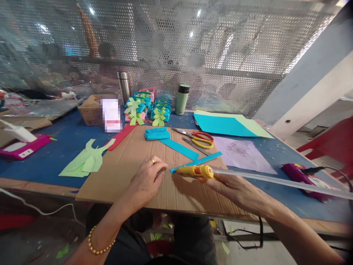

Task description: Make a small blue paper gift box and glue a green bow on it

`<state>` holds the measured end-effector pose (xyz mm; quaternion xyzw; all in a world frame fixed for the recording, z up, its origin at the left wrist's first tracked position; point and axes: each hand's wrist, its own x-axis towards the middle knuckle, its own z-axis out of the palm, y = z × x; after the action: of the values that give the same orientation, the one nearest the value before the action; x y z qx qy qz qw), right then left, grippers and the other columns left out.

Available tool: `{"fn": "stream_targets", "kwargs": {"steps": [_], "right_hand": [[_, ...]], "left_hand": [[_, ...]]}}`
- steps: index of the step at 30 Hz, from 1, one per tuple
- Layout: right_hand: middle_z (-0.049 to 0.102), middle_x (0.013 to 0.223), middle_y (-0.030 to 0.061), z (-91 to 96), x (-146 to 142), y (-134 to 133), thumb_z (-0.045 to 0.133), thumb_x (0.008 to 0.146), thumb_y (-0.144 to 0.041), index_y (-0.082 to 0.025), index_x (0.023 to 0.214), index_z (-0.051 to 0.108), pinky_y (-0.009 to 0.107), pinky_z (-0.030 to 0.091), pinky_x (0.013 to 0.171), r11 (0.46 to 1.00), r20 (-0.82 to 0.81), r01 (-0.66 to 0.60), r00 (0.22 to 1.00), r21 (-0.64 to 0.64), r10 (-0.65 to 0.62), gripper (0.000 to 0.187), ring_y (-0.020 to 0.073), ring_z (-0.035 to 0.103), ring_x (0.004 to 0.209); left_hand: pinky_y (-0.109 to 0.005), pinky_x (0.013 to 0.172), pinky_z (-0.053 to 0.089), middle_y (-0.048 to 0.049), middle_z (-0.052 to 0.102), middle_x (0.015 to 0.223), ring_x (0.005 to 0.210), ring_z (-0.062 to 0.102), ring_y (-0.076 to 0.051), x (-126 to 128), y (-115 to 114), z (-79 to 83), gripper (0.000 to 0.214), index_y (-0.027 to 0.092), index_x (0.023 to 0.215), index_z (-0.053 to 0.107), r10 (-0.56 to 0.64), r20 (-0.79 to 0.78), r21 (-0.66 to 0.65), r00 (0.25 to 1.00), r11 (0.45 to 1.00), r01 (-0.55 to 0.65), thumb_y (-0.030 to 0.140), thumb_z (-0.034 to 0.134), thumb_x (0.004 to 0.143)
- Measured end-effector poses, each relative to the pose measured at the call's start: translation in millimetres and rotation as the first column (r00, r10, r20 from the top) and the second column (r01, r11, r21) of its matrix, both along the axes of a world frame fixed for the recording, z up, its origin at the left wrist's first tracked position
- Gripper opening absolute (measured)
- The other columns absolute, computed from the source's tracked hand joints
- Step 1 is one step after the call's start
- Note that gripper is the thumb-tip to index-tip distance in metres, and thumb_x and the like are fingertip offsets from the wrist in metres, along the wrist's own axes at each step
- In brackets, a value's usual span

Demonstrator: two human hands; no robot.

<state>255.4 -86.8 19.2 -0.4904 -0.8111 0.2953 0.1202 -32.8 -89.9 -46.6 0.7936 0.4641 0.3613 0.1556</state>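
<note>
My right hand (pixel 234 187) grips a yellow hot glue gun (pixel 193 171) with a long clear glue stick (pixel 264 177) running out of its back. The gun's nozzle is at the left end of a narrow blue paper strip (pixel 206 159) over the cardboard. Close to that end, my left hand (pixel 147 176) has its fingers curled together above the cardboard; anything between them is hidden. Beyond lie a folded blue paper piece (pixel 157 134), a wider blue strip (pixel 180 149), scissors with red and yellow handles (pixel 202 141) and a metal blade (pixel 193 145).
The cardboard sheet (pixel 118 176) covers the table's front. Green paper cutouts (pixel 85 162) lie left, blue sheets (pixel 223 125) back right. Finished paper baskets (pixel 160 110), a steel flask (pixel 124 88) and a green tumbler (pixel 182 100) stand behind. Purple power strips (pixel 306 180) sit at both sides.
</note>
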Motion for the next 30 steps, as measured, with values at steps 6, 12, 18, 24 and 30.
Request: {"fn": "stream_targets", "kwargs": {"steps": [6,12,18,24,30], "right_hand": [[0.077,0.103,0.0062,-0.6,0.4,0.9,0.050,0.097,-0.065,-0.025,0.111,0.077,0.043,0.053,0.091,0.999,-0.057,0.018,0.998,0.032,-0.016,0.050,0.0299,0.069,0.093],[0.074,0.090,0.0046,-3.7,-0.4,2.4,0.051,0.097,-0.062,-0.024,0.104,0.077,0.040,0.054,0.083,1.000,-0.070,0.012,0.998,0.006,-0.011,0.047,0.0257,0.066,0.083],[0.069,0.083,0.0019,-5.3,2.0,3.0,0.051,0.098,-0.060,-0.025,0.098,0.075,0.037,0.053,0.075,1.000,-0.081,0.003,0.997,0.018,-0.001,0.042,0.0226,0.062,0.077],[0.072,0.094,0.0038,-3.8,-0.7,4.3,0.046,0.099,-0.062,-0.024,0.106,0.073,0.040,0.051,0.078,1.000,-0.064,-0.008,0.998,-0.012,0.007,0.047,0.0265,0.064,0.087],[0.072,0.097,0.0044,-3.2,-1.7,3.8,0.043,0.100,-0.063,-0.025,0.107,0.073,0.043,0.050,0.081,0.999,-0.030,-0.016,0.999,-0.042,0.015,0.050,0.0275,0.064,0.089]], "left_hand": [[-0.042,0.090,0.050,-0.0072,0.062,0.105,0.104,0.059,-0.024,-0.1,-0.1,-1.4,0.021,0.021,0.104,0.064,-0.003,0.007,0.011,1.000,1.000,0.003,0.012,0.045,0.099],[-0.042,0.091,0.050,-0.0077,0.062,0.105,0.104,0.059,-0.024,-0.3,0.4,-2.0,0.021,0.019,0.103,0.064,-0.002,-0.002,0.014,1.000,1.000,0.002,0.012,0.045,0.100],[-0.042,0.090,0.050,-0.0073,0.062,0.105,0.103,0.058,-0.023,-0.2,0.0,-0.9,0.021,0.019,0.103,0.064,-0.008,0.005,0.004,1.000,1.000,0.008,0.013,0.045,0.100],[-0.041,0.089,0.051,-0.0072,0.062,0.104,0.102,0.059,-0.023,-0.2,0.2,-0.5,0.021,0.020,0.102,0.065,-0.004,0.003,0.005,1.000,1.000,0.004,0.011,0.046,0.099],[-0.040,0.087,0.051,-0.0069,0.062,0.103,0.100,0.060,-0.022,-0.1,0.3,-0.9,0.021,0.020,0.102,0.065,-0.002,-0.003,0.021,1.000,1.000,0.002,0.012,0.045,0.099]]}}
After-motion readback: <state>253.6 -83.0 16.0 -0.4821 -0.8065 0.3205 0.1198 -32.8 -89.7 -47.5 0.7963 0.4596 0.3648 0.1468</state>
